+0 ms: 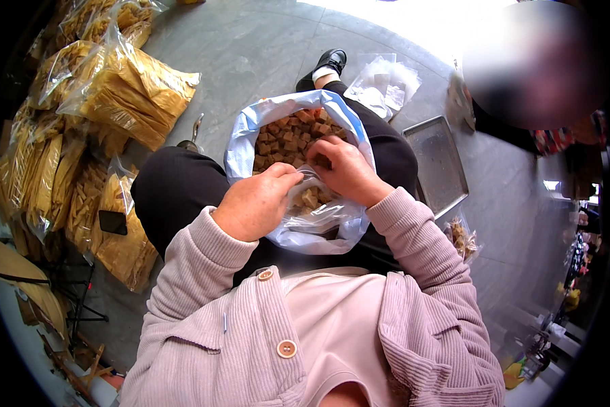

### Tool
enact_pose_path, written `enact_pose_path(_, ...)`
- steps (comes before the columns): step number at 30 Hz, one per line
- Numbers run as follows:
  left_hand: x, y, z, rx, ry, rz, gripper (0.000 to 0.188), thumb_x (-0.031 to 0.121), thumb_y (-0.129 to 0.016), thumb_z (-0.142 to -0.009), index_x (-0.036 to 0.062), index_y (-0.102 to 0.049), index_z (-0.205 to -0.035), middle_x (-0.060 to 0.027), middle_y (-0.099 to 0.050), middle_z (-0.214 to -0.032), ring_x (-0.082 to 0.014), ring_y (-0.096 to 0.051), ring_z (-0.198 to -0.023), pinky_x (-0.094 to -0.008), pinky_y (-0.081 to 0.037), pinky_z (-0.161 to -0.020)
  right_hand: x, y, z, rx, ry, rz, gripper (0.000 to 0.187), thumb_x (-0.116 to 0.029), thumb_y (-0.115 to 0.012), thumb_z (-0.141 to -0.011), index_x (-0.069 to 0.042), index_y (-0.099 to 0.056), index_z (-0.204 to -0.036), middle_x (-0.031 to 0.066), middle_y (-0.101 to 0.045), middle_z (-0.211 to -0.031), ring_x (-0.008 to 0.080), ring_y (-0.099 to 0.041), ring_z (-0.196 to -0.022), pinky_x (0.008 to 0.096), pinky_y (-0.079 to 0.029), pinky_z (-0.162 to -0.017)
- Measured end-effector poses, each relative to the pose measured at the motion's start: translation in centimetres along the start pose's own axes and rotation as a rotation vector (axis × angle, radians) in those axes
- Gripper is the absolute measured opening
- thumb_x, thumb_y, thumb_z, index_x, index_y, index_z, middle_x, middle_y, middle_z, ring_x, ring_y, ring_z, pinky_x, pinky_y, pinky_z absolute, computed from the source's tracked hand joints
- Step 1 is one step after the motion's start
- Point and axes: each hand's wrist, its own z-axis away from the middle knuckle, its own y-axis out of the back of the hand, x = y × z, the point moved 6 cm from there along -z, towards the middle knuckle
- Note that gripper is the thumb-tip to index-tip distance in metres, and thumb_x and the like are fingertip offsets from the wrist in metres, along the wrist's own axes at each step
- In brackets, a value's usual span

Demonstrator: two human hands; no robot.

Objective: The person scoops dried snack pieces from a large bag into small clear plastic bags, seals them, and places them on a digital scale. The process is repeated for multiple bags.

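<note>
A large white-and-blue sack (240,146) stands between my knees with its rim folded outward. It is filled with small brown cubes (278,141), whose exact kind I cannot tell. A clear plastic bag (328,209) lies over the sack's near side, holding some paler cubes (310,198). My left hand (256,202) pinches the edge of this clear bag between thumb and fingers. Beside it, at the bag's mouth, my right hand (349,169) has its fingers curled around brown cubes, partly hidden under the hand.
Clear bags of long yellow-brown strips (142,88) pile up at the left, with a dark phone (113,222) on one. Flat clear bags (384,85) lie beyond my right leg. A metal tray (435,163) and a small filled bag (461,239) are at right. Another person (508,125) is far right.
</note>
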Motion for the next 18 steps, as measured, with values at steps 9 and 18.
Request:
enact_pose_path(9,0.1,0.1,-0.1,-0.016,0.034,0.008,0.039,0.003,-0.062,-0.087,0.0052,-0.064,-0.126,-0.0123,-0.061,-0.130,-0.0335,-0.066,-0.105,-0.0399,-0.055,-0.090,1.8,0.8,-0.2,0.152,-0.107,-0.700,0.022,-0.001,-0.073,-0.086,-0.006,-0.065,-0.107,0.0033,-0.067,-0.098,0.0105,-0.066,-0.086,0.0243,-0.054,-0.075)
enact_pose_path(18,0.1,0.5,-0.3,0.019,0.021,0.069,0.041,0.000,-0.063,-0.086,0.0041,-0.062,-0.127,-0.0127,-0.060,-0.130,-0.0341,-0.066,-0.106,-0.0390,-0.055,-0.090,-1.9,4.0,0.8,0.093,-0.051,-1.055,0.021,-0.012,-0.072,-0.094,-0.002,-0.064,-0.111,0.0069,-0.072,-0.105,0.0131,-0.069,-0.096,0.0280,-0.059,-0.085)
